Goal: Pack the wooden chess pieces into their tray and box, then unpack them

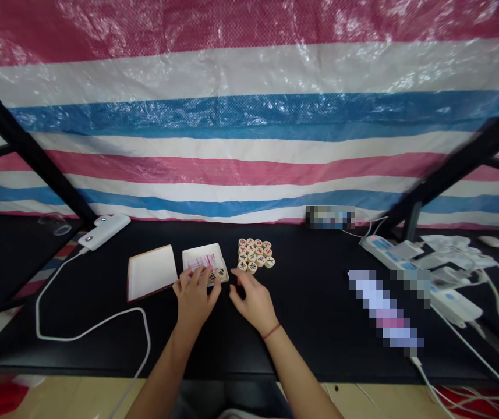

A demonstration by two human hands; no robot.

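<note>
Head view: a striped plastic tarp (249, 137) in pink, white and blue hangs behind a black table (301, 355), with dark frame bars (22, 128) crossing at both sides. The left hand (194, 298) and right hand (253, 304) are apart, with a narrow gap between them; neither clearly grips anything. Left fingers (197, 273) rest on a pink-printed paper sheet (199, 263) inside a shallow white box (219, 254), directly ahead of that hand; whether they pinch the sheet cannot be told. Round wooden chess pieces (220, 272) show beside the sheet in the box. A white box lid (151, 272) lies just left of the left hand. A compact block of matching chess pieces (253, 255) sits on the table just ahead of the right hand, which is the nearer hand; its spread fingers (237, 274) stop just short of the block, and no contact shows. A red string bracelet (271, 331) circles the right wrist. Farther left are a white power bank (105, 230) and its cable (37, 314); farther right are a power strip (450, 305) and a blurred object (382, 311).
</note>
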